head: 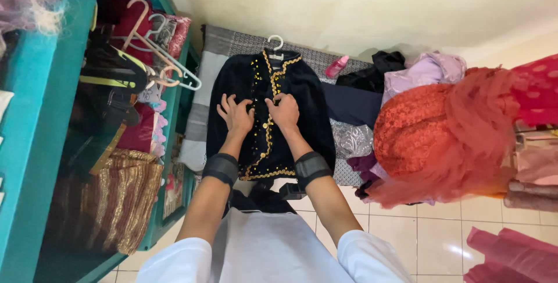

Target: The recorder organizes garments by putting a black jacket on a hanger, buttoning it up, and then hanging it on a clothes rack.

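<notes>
Two hands down on one garment. My left hand (235, 114) lies flat on the black jacket (308, 100), fingers spread, just left of the gold-trimmed front edge (266, 138). My right hand (285, 111) rests at 3 o'clock of the left, just beside it, fingertips curled at the trim; whether they pinch the cloth or only press it, I cannot tell. Both wrists carry dark bands (311, 168). The jacket lies face up directly under both palms, its hem toward me at 6 o'clock and its collar away at 12 o'clock.

Beyond the hands, at 12 o'clock, the collar sits on a white hanger (276, 41). The jacket lies on a grey patterned mat (229, 45). At 1 o'clock, a pink bottle (337, 65) lies on the mat. At 3 o'clock, a red-orange lace and tulle dress (447, 132) is heaped. At 10 o'clock, spare hangers (163, 56) rest in the teal shelf (46, 97).
</notes>
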